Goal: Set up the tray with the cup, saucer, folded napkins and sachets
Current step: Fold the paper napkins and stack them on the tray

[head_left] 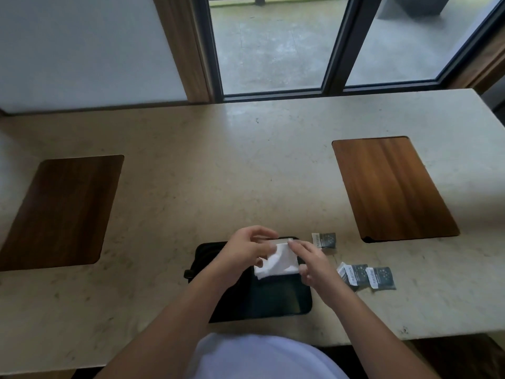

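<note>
Both forearms reach over a black tray (281, 296) at the table's (191, 165) near edge, where the left hand (246, 250) and right hand (314, 265) pinch a white napkin (278, 262) by its far edge and corners. It is creased, its long side running left to right. Dark sachets (366, 277) lie scattered just right of the tray, between two wooden inlays (390, 187).

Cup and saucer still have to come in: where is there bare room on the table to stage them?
Bare stone lies between the black tray and the left wooden inlay, and across the far middle up to the window. Right of the tray is crowded: sachets lie there. Both hands, left hand and right hand, hold the napkin over the tray.
</note>
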